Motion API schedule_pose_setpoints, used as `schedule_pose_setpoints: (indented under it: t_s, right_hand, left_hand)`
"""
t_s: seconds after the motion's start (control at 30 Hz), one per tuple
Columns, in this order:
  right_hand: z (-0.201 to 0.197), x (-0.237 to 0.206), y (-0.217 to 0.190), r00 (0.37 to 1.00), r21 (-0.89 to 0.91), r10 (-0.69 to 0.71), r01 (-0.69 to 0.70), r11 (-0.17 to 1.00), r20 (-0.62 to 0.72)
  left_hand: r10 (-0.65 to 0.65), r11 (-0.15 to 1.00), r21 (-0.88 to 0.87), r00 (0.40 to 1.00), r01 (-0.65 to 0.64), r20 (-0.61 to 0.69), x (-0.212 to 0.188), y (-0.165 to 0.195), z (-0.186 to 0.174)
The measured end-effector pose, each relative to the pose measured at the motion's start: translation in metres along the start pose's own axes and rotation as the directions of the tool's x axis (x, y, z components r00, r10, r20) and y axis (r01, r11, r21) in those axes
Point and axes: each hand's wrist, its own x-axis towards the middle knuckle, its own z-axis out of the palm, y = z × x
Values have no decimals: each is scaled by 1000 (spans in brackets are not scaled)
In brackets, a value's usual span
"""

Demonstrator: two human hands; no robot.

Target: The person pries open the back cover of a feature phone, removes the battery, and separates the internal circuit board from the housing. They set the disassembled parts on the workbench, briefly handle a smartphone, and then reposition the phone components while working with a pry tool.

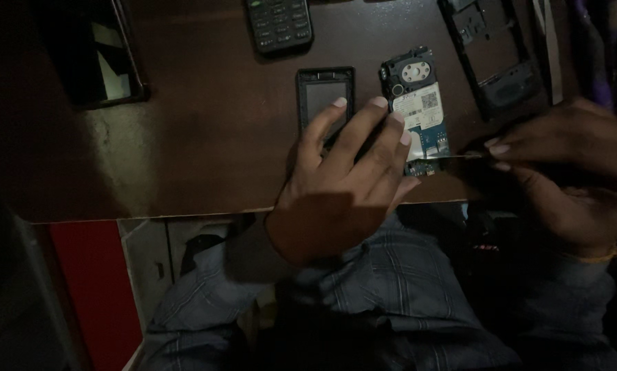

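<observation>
Keypad phone [279, 24], black frame [495, 55], wooden table [205, 137]

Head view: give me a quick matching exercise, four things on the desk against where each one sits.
Things:
1. circuit board
2. keypad
3. dark screen frame
4. thin tool

Places:
A. at the desk's far edge, left of centre
B. in the right hand, tip at the board's lower edge
C. under the left hand's fingers, right of the screen frame
D. just left of the board, below the keypad

Pairs: 1-C, 2-A, 3-D, 4-B
</observation>
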Motion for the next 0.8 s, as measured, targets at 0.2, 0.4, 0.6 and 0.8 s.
schedule_pose_setpoints:
  t_s: [0.2, 0.4, 0.6, 0.8]
  right_hand:
    - [5, -3, 0, 1000, 27, 9, -8, 1000, -21]
    - [6, -2, -3, 1000, 11, 2, -2, 1000, -14]
    - [6, -5, -7, 999, -34, 21, -19, 999, 37]
    - [10, -7, -6, 1000, 7, -14, 13, 1000, 22]
  left_hand:
    - [7, 1000, 2, 1000, -7, -10, -6, -2, 4]
    - [19, 1000, -12, 1000, -19, -23, -6, -2, 7]
    - [17, 1000, 6, 1000, -17, -12, -11, 0, 3]
    - [20, 1000, -7, 1000, -21, -23, -11, -1, 7]
